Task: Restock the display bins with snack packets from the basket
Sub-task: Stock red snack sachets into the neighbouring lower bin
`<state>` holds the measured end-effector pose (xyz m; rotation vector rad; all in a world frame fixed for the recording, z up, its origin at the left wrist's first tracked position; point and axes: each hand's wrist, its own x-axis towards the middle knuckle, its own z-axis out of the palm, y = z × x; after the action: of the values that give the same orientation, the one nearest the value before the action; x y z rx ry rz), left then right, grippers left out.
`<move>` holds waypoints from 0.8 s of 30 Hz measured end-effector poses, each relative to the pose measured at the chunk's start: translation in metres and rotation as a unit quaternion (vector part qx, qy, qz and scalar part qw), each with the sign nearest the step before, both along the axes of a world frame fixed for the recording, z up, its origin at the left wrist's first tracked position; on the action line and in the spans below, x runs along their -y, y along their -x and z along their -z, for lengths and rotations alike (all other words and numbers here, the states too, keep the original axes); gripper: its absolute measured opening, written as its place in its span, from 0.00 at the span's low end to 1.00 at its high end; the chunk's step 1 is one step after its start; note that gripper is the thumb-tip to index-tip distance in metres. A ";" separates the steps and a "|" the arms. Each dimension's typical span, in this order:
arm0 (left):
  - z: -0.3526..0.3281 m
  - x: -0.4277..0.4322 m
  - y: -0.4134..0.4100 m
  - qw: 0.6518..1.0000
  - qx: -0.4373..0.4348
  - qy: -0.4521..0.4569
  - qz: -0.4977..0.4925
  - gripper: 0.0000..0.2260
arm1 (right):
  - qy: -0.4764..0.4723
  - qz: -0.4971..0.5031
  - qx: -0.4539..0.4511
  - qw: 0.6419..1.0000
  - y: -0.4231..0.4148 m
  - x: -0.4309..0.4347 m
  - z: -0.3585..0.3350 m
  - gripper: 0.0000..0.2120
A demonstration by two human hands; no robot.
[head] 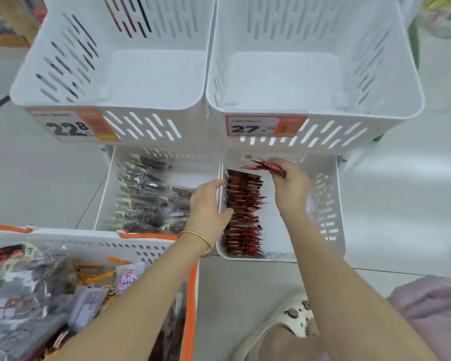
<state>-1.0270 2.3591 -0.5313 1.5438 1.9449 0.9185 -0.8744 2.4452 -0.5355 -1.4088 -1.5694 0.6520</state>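
- Right hand (290,186), centre right of the frame: thumb and fingers are curled and pinch a few red packets (264,165) by one end.
- The red packets hang above the far end of the lower right bin (331,204); their long axis runs from upper left to lower right in the frame, and the free ends fan out toward the upper left.
- Row (244,214) of the same red packets along that bin's left side: each stands on edge, and the row's long axis runs up the frame from the near wall toward the far one.
- Left hand (208,204), centre of the frame: the fingers are loosely spread and reach over the bin's left wall, the tips touching the row's side; they grip nothing. A gold bangle (198,237) sits on the wrist.
- Lower left bin (107,194): holds dark packets (151,196) in rough rows, blurred.
- Upper left bin (110,82) and upper right bin (315,82): white, with slotted walls, their floors in plain sight. Orange price tags on their fronts read 22.8 (73,126) and 27 (261,126).
- Basket (146,246), lower left of the frame: white with an orange rim, holding mixed packets (24,290) in dark, purple and orange.
- A pale shoe (292,319) shows at bottom centre.
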 end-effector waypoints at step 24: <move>-0.015 0.044 0.049 0.994 0.098 -0.035 -0.029 0.21 | 0.055 -0.102 0.087 0.989 0.031 -0.015 0.019 0.17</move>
<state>-1.0759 2.3154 -0.5162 1.3840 1.8436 1.1303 -0.9055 2.4605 -0.5547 -1.4282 -1.8574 0.7629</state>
